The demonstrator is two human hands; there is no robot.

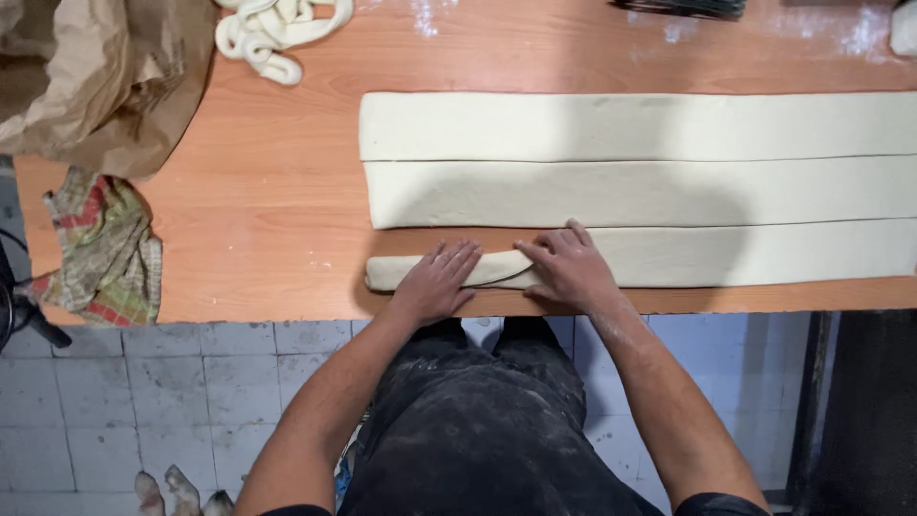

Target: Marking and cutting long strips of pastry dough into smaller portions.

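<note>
Head view looks straight down on our two bare hands working at the near edge of a wooden table (267, 220). We see three long strips of pale dough lying side by side, running off the right edge of the frame. The far strip (630, 126) and the middle strip (650, 191) lie flat and untouched, their long edges just beside one another. The near strip (745, 253) is the one we handle, close to the table's near edge; its left end is folded over on itself into a thicker roll.

Our left hand (435, 282) lies palm down on that rolled end, fingers spread and pointing away from us, pressing on the dough rather than gripping it. Our right hand (568, 268) rests just beside it to the right, fingers bent over the folded edge of the same strip, curled loosely onto it.

At the far left sits a crumpled brown paper bag (105, 76), with a checked cloth (100, 248) near it. Coiled dough scraps (272, 29) lie at the far edge
</note>
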